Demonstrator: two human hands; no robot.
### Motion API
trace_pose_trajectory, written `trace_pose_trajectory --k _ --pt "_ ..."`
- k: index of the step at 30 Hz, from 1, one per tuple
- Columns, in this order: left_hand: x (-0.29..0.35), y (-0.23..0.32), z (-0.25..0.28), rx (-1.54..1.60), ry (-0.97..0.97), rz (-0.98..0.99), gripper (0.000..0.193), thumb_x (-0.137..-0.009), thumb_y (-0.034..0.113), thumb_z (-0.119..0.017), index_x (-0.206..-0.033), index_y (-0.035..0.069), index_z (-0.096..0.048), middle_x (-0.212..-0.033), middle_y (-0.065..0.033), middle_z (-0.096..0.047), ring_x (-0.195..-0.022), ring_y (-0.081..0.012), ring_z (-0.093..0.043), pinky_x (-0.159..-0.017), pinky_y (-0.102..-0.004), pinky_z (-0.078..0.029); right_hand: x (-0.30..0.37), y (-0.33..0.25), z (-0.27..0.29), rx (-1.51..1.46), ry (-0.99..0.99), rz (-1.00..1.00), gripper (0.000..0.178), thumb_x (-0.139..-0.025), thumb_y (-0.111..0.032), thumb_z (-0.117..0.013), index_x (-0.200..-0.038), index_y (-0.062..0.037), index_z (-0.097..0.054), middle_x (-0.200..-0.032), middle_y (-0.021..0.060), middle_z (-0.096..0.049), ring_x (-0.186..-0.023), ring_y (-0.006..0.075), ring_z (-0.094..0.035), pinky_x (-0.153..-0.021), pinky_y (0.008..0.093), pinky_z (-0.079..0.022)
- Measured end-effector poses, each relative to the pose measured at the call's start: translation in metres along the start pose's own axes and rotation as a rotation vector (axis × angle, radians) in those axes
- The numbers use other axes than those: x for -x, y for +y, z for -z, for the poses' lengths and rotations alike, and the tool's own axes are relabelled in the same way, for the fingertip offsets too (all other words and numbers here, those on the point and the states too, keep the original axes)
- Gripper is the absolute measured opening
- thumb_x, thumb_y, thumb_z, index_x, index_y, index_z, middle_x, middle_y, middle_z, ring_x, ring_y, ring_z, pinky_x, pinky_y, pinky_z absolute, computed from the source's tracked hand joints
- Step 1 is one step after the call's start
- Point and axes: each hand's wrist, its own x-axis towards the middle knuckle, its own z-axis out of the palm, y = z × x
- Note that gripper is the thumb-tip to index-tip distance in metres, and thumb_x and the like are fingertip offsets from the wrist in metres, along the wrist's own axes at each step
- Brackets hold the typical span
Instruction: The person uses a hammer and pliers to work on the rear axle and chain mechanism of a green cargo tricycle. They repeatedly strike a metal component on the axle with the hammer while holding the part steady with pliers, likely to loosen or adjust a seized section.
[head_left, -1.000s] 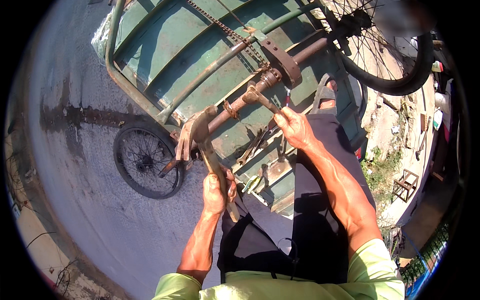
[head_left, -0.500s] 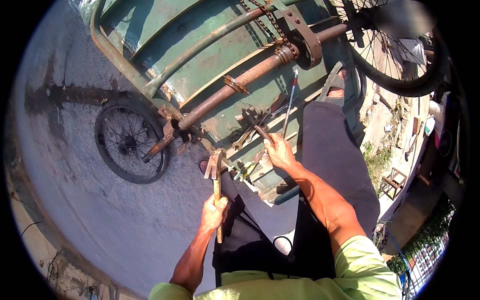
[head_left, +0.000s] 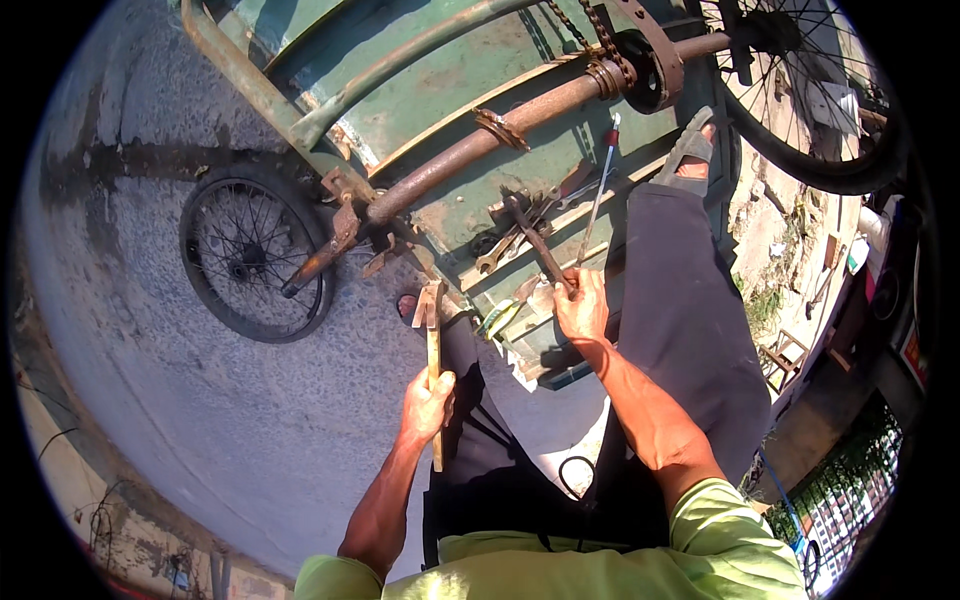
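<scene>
My left hand [head_left: 428, 402] is closed round the wooden handle of a claw hammer [head_left: 434, 352], held upright with its rusty head up. In my right hand [head_left: 582, 308] is the end of a dark metal bar-like tool [head_left: 535, 243], which slants up and left over the green cart bed [head_left: 440, 100]. Its far end lies among several wrenches [head_left: 492, 256], so its kind is hard to make out. Near my right fingers a thin rod with a red and blue handle [head_left: 602, 185] leans on the boards. Yellow-green-handled pliers [head_left: 497, 318] lie close by.
A rusty axle [head_left: 455, 155] with a sprocket and chain [head_left: 605, 40] crosses the cart. Spoked wheels stand at the left [head_left: 250, 262] and upper right [head_left: 800, 150]. My sandalled right foot [head_left: 690, 150] rests on the cart. A small wooden frame [head_left: 785, 355] stands at the far right.
My view has shifted, so the axle and chain sit farther right and higher. The right hand and its tool have come slightly down and right in view. Both hands keep their grip.
</scene>
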Motion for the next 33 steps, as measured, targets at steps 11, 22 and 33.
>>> trace_pose_trajectory --k 11,22,33 --pt "-0.008 -0.010 0.004 -0.071 0.026 -0.009 0.045 -0.095 0.048 -0.070 -0.093 0.007 -0.053 -0.062 -0.0005 -0.050 -0.045 -0.0120 -0.049 -0.042 -0.0276 -0.042 0.004 0.070 -0.057 -1.005 -0.061 -0.901 0.023 -0.099 -0.025 -0.064 -0.115 -0.0086 -0.063 -0.091 0.0023 -0.069 -0.075 0.0122 -0.066 -0.056 0.0272 -0.054" --pt "-0.079 0.065 -0.051 -0.586 0.193 -0.250 0.049 -0.087 0.041 -0.079 -0.105 0.000 -0.060 -0.080 -0.0171 -0.069 -0.075 -0.0284 -0.069 -0.070 -0.0426 -0.052 -0.044 0.078 -0.071 -0.510 0.007 -0.858 0.023 -0.090 -0.022 -0.073 -0.080 -0.0042 -0.061 -0.064 0.0029 -0.061 -0.049 0.0132 -0.057 -0.044 0.0302 -0.046" --pt "-0.140 0.068 -0.092 -0.787 0.378 -0.770 0.053 -0.084 0.011 -0.076 -0.132 0.002 -0.055 -0.129 -0.0230 -0.055 -0.114 -0.0406 -0.058 -0.095 -0.0466 -0.049 0.106 0.110 -0.076 -0.740 -0.304 -0.723 0.016 -0.090 -0.016 -0.066 -0.082 -0.0063 -0.057 -0.070 0.0036 -0.062 -0.057 0.0117 -0.058 -0.050 0.0291 -0.046"
